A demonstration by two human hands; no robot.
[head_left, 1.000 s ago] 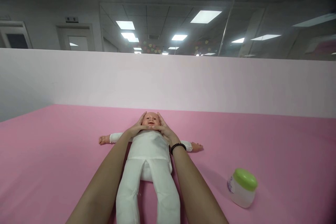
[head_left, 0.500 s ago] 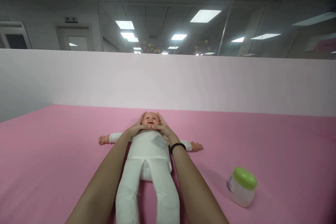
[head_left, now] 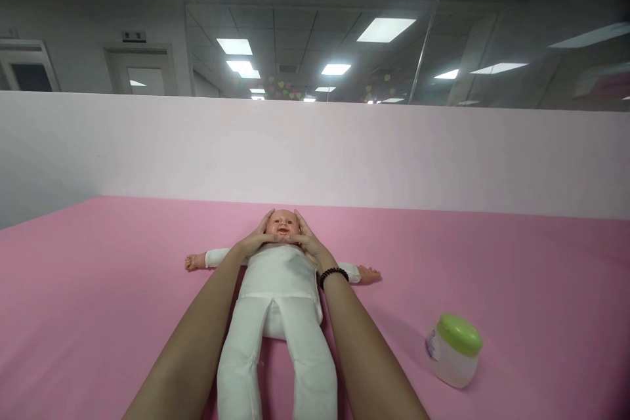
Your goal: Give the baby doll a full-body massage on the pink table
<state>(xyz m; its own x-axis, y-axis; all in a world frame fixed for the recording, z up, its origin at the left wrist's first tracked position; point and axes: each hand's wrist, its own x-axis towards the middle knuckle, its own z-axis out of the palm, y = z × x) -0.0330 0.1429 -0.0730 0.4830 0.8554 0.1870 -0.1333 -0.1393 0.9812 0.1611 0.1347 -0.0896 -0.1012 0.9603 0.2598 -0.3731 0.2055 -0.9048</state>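
Green-lid jar [head_left: 453, 350], prob. cream, on pink surface [head_left: 516, 289] w/ pale pink wall [head_left: 315, 157] behind

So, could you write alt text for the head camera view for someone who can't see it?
The left hand and right hand cup the face of a baby doll in a white suit lying on its back on a pink surface. A jar with a green lid stands to the right.

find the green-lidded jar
In the head view, at lower right, the green-lidded jar stands on the pink surface, right of the right forearm, below the doll's hand.
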